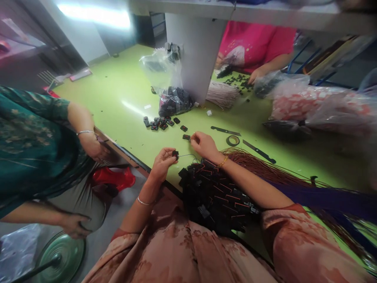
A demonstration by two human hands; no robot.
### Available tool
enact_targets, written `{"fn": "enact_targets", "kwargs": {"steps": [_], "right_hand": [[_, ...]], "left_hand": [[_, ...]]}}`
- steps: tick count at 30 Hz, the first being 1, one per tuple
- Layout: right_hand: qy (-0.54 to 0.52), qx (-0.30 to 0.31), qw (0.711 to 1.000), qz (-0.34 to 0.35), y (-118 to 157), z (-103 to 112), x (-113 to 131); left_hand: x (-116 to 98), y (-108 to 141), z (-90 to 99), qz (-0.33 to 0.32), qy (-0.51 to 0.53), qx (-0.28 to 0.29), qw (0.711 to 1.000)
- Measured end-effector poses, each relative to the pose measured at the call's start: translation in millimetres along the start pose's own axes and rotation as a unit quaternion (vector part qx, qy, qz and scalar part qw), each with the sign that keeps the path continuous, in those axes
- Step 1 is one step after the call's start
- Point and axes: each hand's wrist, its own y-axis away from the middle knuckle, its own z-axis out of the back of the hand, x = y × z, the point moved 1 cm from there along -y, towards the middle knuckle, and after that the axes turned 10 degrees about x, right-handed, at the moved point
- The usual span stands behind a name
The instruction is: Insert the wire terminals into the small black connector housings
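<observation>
My left hand point(161, 164) pinches a small black plastic connector point(175, 155) by the table's near edge. From it a thin dark wire point(188, 155) runs right toward the bundle beneath my right arm. At the fingertips of my right hand point(204, 146), which is closed in a pinch, is another black connector point(186, 136) with a reddish mark. Just beyond lies a loose group of similar black connectors point(160, 123). A big heap of wired black connectors point(213, 192) lies against my body, with brown wires point(253, 165) trailing off to the right.
Two flat dark blades point(259, 151) and a tape roll point(233, 140) lie right of my hands. A bag of dark parts point(175, 101) stands against a white post point(194, 55). A co-worker in pink point(259, 47) works opposite; another person point(38, 145) stands at left.
</observation>
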Motion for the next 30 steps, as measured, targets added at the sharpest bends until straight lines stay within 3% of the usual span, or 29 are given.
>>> {"fn": "enact_targets", "kwargs": {"steps": [5, 12, 17, 22, 30], "right_hand": [[0.168, 0.057, 0.982, -0.059, 5, -7, -11], [0.213, 0.095, 0.972, -0.042, -1, -8, -15], [0.085, 0.058, 0.995, -0.005, 7, -2, -9], [-0.062, 0.024, 0.992, 0.108, 21, 5, -1], [-0.085, 0.019, 0.987, 0.134, 28, 6, 3]], "left_hand": [[2, -1, -5.8, 0.028, 0.020, 0.009, 0.999], [2, -9, -11.5, 0.028, 0.035, 0.019, 0.999], [4, -16, -15.8, 0.032, 0.081, 0.011, 0.996], [7, -26, -21.7, 0.041, 0.136, 0.022, 0.990], [9, -33, -28.4, 0.045, 0.181, 0.053, 0.981]]}}
